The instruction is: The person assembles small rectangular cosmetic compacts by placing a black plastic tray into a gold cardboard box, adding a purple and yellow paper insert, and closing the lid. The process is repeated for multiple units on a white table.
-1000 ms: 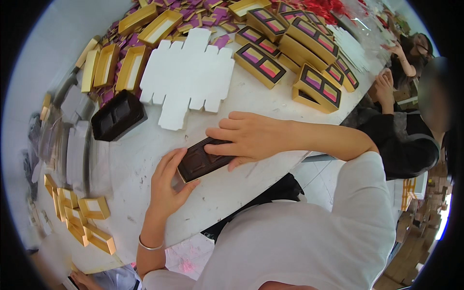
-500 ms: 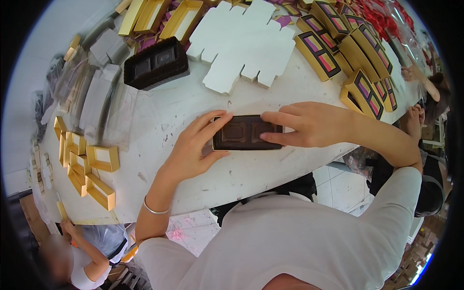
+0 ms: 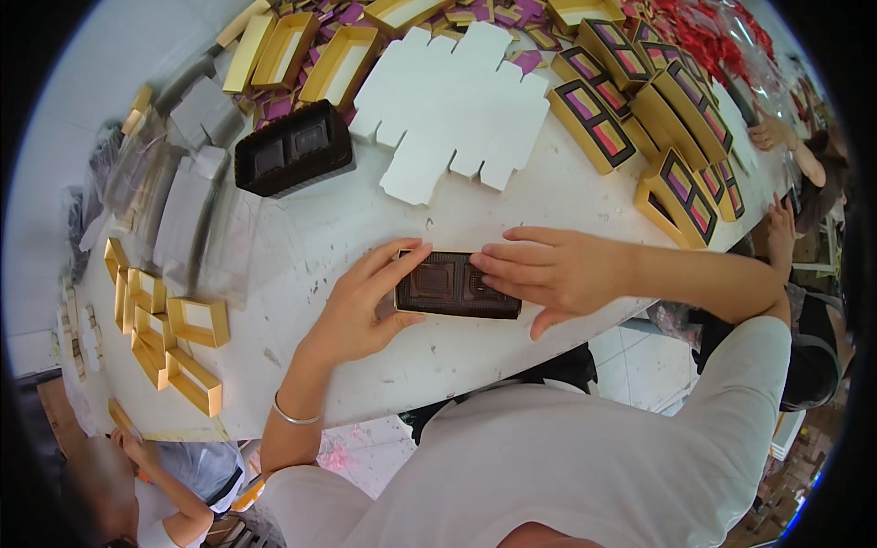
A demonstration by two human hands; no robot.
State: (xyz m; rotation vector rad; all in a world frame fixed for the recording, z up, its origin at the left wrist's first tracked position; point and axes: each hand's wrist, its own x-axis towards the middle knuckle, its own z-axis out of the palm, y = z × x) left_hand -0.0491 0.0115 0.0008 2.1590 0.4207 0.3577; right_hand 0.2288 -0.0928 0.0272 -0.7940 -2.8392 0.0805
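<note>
A dark brown plastic tray [image 3: 434,281] with two square hollows lies on the table in front of me, fitted in a shallow box whose thin gold rim shows at the edges. My left hand [image 3: 354,306] grips its left end, fingertips at the far edge and thumb at the near edge. Over the right hollow rests my right hand [image 3: 571,272], its fingers stretched out flat on the tray and its thumb pointing down beside the near right corner. Part of the right hollow is hidden under those fingers.
Stacked dark trays [image 3: 294,148] and white flat card blanks [image 3: 448,110] lie beyond. Gold boxes with coloured windows [image 3: 592,126] are piled at far right, small gold frames [image 3: 194,321] at left. Co-workers sit at left, one hand [image 3: 134,447] visible, and at right.
My right hand has gone from two spread fingertips on the tray to several fingers laid flat across its right part. The left hand keeps its hold. The whole view has shifted slightly.
</note>
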